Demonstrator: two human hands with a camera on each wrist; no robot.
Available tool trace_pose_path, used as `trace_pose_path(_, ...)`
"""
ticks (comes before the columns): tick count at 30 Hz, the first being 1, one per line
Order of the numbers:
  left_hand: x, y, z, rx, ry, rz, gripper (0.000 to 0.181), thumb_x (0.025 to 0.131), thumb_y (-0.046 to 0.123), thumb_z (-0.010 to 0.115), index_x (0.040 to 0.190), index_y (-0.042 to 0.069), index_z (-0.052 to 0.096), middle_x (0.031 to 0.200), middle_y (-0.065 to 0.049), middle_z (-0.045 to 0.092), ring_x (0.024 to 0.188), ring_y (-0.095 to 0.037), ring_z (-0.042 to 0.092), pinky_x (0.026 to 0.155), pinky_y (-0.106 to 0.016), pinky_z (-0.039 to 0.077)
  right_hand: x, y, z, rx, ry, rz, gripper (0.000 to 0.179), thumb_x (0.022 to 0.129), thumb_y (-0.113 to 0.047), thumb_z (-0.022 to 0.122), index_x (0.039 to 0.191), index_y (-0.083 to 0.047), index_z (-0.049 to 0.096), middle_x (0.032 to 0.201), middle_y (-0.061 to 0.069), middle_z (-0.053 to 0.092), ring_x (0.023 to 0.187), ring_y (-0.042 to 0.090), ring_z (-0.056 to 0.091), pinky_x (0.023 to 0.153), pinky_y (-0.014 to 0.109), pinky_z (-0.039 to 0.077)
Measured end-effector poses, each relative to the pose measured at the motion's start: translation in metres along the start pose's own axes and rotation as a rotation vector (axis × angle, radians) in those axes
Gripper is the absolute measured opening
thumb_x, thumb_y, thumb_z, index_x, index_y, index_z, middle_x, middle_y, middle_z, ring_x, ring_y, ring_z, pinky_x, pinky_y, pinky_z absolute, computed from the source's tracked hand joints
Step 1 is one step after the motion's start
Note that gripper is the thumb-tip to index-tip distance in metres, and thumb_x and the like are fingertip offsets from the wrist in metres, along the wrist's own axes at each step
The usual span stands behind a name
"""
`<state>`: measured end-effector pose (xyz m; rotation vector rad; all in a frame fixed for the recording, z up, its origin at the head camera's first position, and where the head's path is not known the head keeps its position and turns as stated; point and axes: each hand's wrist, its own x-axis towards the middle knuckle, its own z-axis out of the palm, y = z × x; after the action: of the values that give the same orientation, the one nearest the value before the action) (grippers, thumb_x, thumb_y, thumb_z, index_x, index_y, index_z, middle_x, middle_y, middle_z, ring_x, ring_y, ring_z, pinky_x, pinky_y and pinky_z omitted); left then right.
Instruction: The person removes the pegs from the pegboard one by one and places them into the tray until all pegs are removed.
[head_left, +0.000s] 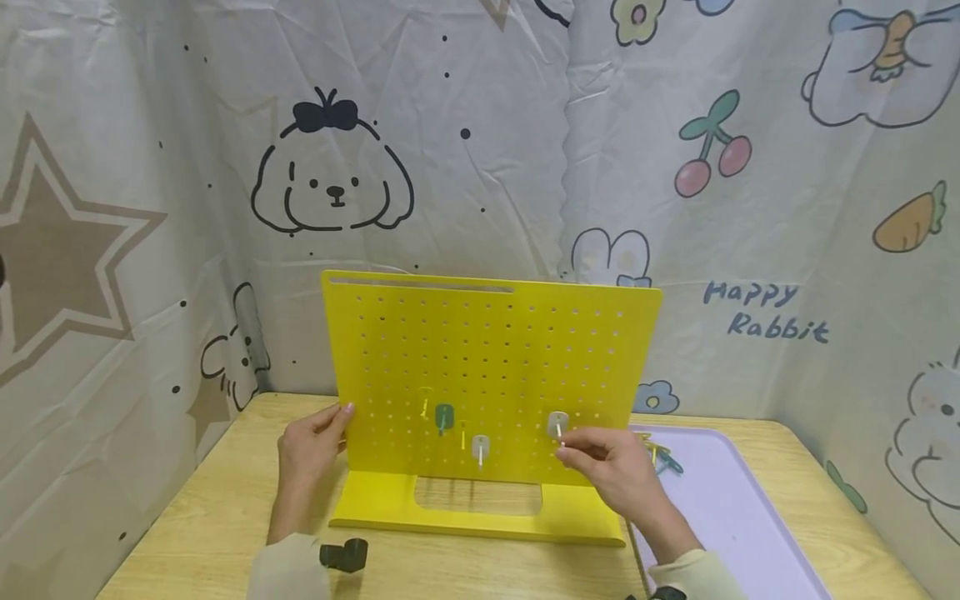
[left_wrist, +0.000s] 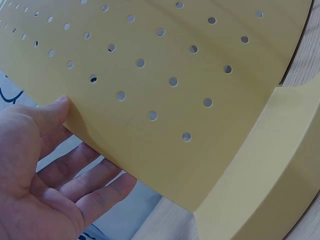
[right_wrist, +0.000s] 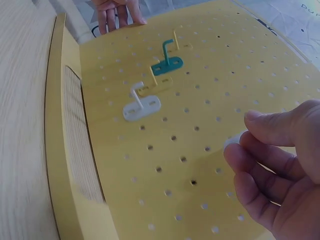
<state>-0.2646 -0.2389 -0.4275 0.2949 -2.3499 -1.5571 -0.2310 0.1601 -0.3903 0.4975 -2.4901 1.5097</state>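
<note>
The yellow pegboard stands upright on its base at the centre of the head frame, on a wood-grain table. The left hand, left of centre, grasps the board's side edge: thumb on the front face, other fingers behind the edge. The right hand, lower right of centre, pinches a white hook between thumb and fingers at the board's lower right portion; whether this hook is seated in the holes cannot be determined. Four further hooks are mounted in the lower middle portion, listed from left to right in the head frame: a left yellow hook, a green hook, a right yellow hook and a mounted white hook. A lilac tray lies at lower right, partly behind the right forearm, with loose yellow and green pieces near its upper left corner. A printed curtain fills the background.
</note>
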Motion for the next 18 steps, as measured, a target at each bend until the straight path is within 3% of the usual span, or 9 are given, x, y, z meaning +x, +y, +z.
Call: trace_pose_path(18, 0.001, 0.001, 0.001, 0.001, -0.002, -0.004, 0.062, 0.097, 0.053, 0.06, 0.136, 0.005, 0.061, 0.126, -0.021, 0.064, 0.102, -0.031, 0.07, 0.078, -0.03, 0.061, -0.026, 0.023, -0.061, -0.216, 0.169, -0.043, 0.009, 0.084, -0.003, 0.08, 0.093, -0.005, 0.079, 0.096, 0.007, 0.075, 0.08, 0.008, 0.07, 0.068, 0.022, 0.06)
